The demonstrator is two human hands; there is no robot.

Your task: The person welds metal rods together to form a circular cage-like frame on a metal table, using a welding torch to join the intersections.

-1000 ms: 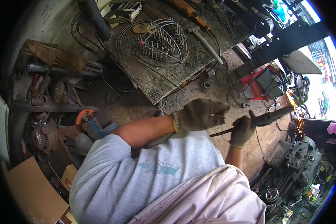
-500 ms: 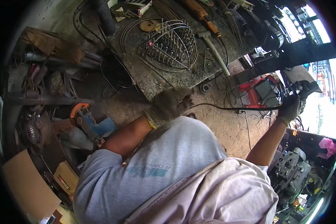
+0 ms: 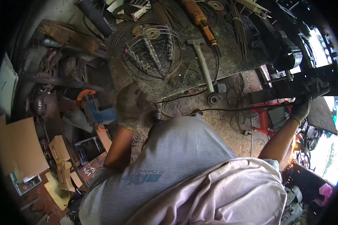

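Note:
My left hand (image 3: 133,105), in a dark work glove, hangs in front of the bench's left corner; its fingers are blurred, so their grip does not show. My right hand (image 3: 301,107), also gloved, reaches far right, closed beside a dark metal piece (image 3: 319,88). What lies within its fingers is unclear. A long black cable (image 3: 244,109) runs from near my knees to that hand. On the bench (image 3: 139,84), a wire hoop frame (image 3: 181,56) surrounds rows of short metal spikes (image 3: 152,52), with a small red glow at the left.
A hammer (image 3: 202,63) and an orange angle grinder (image 3: 199,20) lie on the bench among thin rods (image 3: 239,33). A metal ring (image 3: 213,99) is on the floor. Sparks (image 3: 293,150) fly near my right forearm. Cardboard (image 3: 20,144) stands left.
My left hand has moved left, away from the bench's front corner. My right hand is slightly farther right. The view has shifted, and the spikes now appear as separate rows. The sparks are larger.

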